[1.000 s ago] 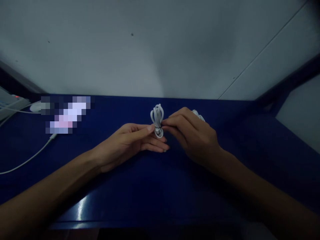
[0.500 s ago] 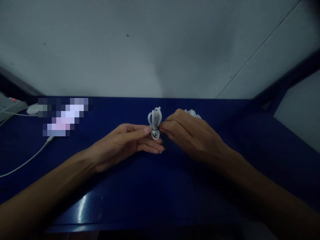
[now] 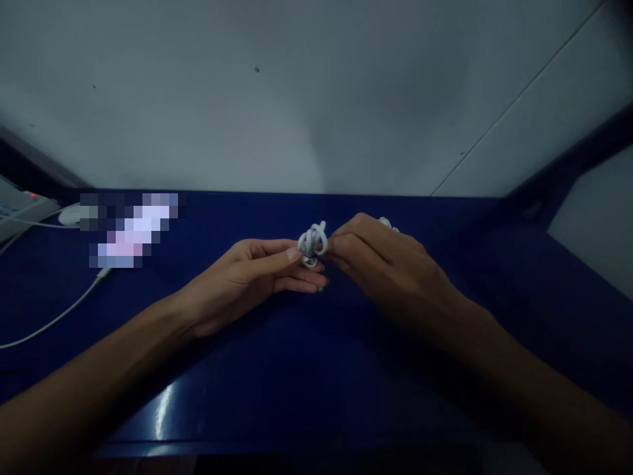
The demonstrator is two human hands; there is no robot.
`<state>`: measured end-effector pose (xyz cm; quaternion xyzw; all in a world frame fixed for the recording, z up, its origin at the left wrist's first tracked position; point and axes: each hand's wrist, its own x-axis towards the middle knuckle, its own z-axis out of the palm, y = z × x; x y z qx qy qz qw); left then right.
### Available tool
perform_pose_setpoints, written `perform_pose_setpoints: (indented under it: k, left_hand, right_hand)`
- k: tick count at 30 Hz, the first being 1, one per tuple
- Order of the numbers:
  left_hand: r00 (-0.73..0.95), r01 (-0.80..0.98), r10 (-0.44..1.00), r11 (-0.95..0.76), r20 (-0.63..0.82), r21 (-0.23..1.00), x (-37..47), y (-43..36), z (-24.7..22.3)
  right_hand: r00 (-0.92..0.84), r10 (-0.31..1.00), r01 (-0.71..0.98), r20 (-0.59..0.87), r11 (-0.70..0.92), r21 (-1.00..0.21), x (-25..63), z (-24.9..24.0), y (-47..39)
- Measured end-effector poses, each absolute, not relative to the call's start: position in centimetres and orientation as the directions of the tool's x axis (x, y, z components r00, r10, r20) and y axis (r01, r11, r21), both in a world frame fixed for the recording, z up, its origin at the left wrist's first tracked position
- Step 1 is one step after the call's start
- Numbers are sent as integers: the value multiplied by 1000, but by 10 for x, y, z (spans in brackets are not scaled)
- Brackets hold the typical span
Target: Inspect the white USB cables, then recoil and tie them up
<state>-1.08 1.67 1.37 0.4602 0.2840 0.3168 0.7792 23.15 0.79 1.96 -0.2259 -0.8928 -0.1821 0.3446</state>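
A small coiled bundle of white cable [image 3: 312, 240] is held above the blue table, its loops tilted up toward me. Around its middle runs a thin dark tie [image 3: 309, 256]. My left hand [image 3: 247, 274] grips the bundle from the left between thumb and fingers, the lower fingers stretched out beneath it. On the other side, my right hand [image 3: 390, 267] is closed in a pinch right at the tie; its fingertips are partly hidden behind the knuckles. Another white cable coil [image 3: 388, 224] lies behind my right hand, mostly covered by it.
On the left of the blue table [image 3: 237, 382] lies a blurred-out bright device [image 3: 138, 227] with a white cord [image 3: 69, 316] attached. A white power strip [image 3: 22, 204] with a red light sits at the far left. A pale wall [image 3: 247, 132] rises behind the table.
The cable bundle has tipped, so its loops now face me more and look shorter. My right hand has shifted slightly right, still pinching beside the tie. The view has moved slightly.
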Motion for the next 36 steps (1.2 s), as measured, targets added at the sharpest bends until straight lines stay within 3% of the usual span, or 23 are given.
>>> perform_pose_setpoints:
  k: [5,11,16,21,26,30,36]
  left_hand:
    - [725,-236,663,492,-185,838,-11,16,13]
    - [756,-239,633,507,-169,828,-10,13,13]
    - [739,-255,662,451,-129,855,-9,11,15]
    - [600,-251,795,287,-84,925,-6,10,18]
    - [440,-171,898,74,9,982,-2,7,22]
    - [357,-43,921,-154,159,987,-2,2,29]
    - [314,121,876,-418,365,900,-4,-3,37]
  right_hand:
    - [-627,373,532,684,846,26,230,13,9]
    - [-580,363,489,730,871,-45,225,3,9]
    - [-525,507,498,684,834,-237,220,1,6]
    - [-377,600,339,706,799,-497,212,2,-2]
    - [-330,753,264,570,653,-710,208,3,-7]
    - [-318,825,232,468,546,-805,209,8,-10]
    - [-306,872,161,381,442,-883,210,11,-11]
